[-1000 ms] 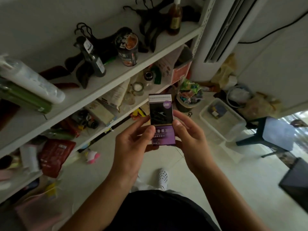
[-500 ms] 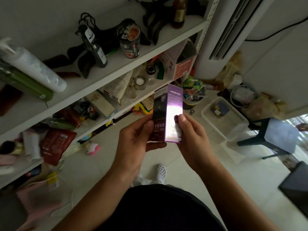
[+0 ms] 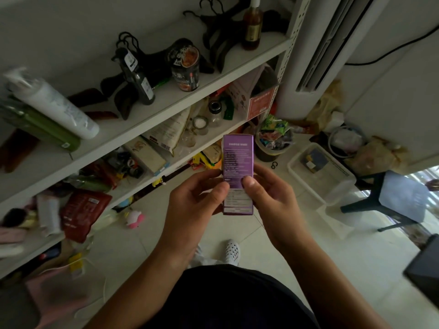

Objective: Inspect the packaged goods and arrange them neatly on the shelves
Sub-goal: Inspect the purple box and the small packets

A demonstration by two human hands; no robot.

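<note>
I hold a tall purple carton (image 3: 238,160) upright in front of me, its printed text side facing me. My left hand (image 3: 194,207) grips its lower left edge with the thumb on the face. My right hand (image 3: 273,200) grips the lower right edge, thumb on the face too. To the left runs a white shelf unit (image 3: 213,84); its upper board carries a black bottle (image 3: 137,77), a dark noodle cup (image 3: 186,65), a white bottle lying down (image 3: 54,105) and a brown bottle (image 3: 252,24).
The lower shelf holds bags, jars (image 3: 199,124) and a red-and-white box (image 3: 259,98). On the tiled floor sit a full bin (image 3: 273,141), a clear plastic crate (image 3: 318,172), a dark stool (image 3: 392,195) and a pink toy (image 3: 135,218). A white air conditioner (image 3: 316,43) stands behind.
The carton has been turned in my hands from its dark front, past a narrow side, to the purple text side. Both hands stayed on its lower half.
</note>
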